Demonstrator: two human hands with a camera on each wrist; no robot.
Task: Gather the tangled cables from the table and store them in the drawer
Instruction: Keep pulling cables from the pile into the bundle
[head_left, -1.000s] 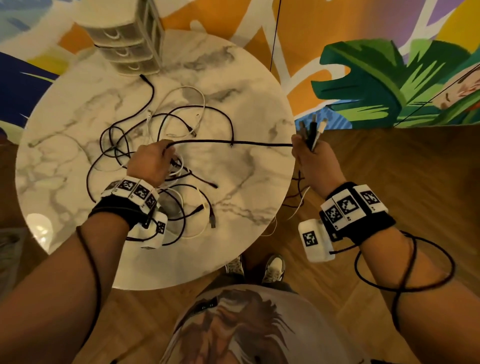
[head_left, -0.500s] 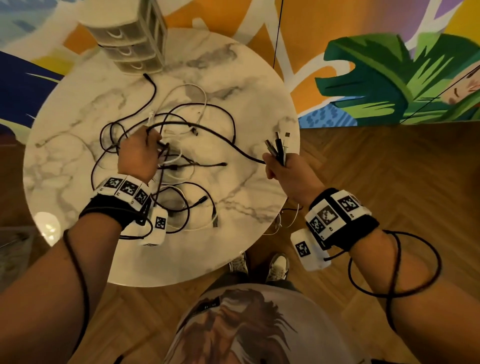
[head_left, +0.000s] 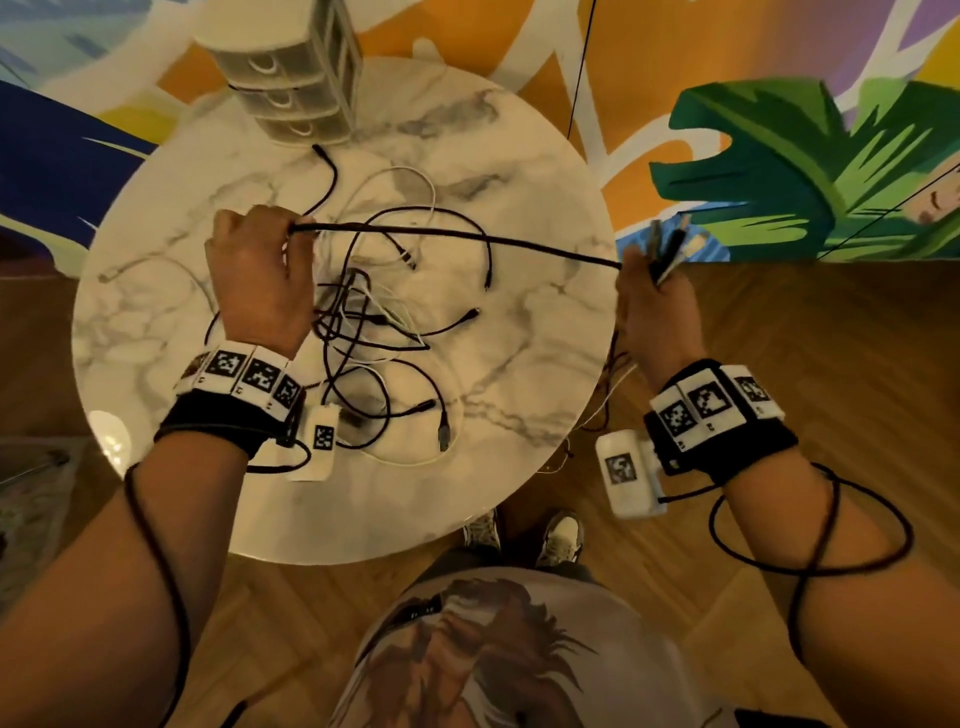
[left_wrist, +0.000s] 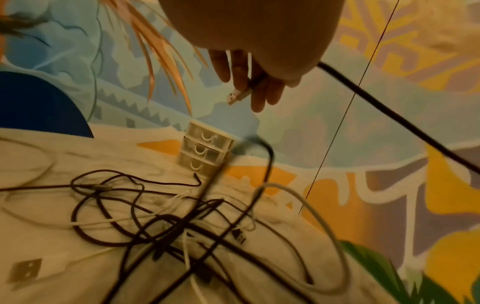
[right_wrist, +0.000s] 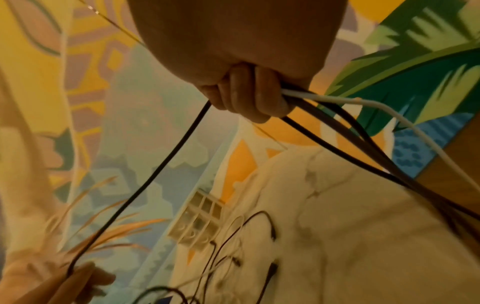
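A person sorts a snarl of charging cables on a round marble worktop (head_left: 545, 364), with the job judged less than half done: a few cables are gathered, none is stored, and all three drawers of the small plastic drawer unit (head_left: 291, 88) at the far edge of the worktop appear closed. The right hand (head_left: 657, 317), held just past the worktop's right edge, is clenched around a bundle of gathered cables (right_wrist: 345, 115), black ones and a white one, their plug ends (head_left: 667, 247) sticking up above the fist and their lengths trailing down off the edge. The left hand (head_left: 260, 275), above the left half of the worktop, pinches a black cable (head_left: 457, 236) that runs taut to the right fist; a pale USB plug (left_wrist: 237, 96) pokes out between its fingers. Below them the tangle (head_left: 374, 332) of thin black and white cables, looped and crossed over one another with loose plugs splayed outward, lies across the middle of the worktop towards the near edge, one black end reaching almost to the drawer unit
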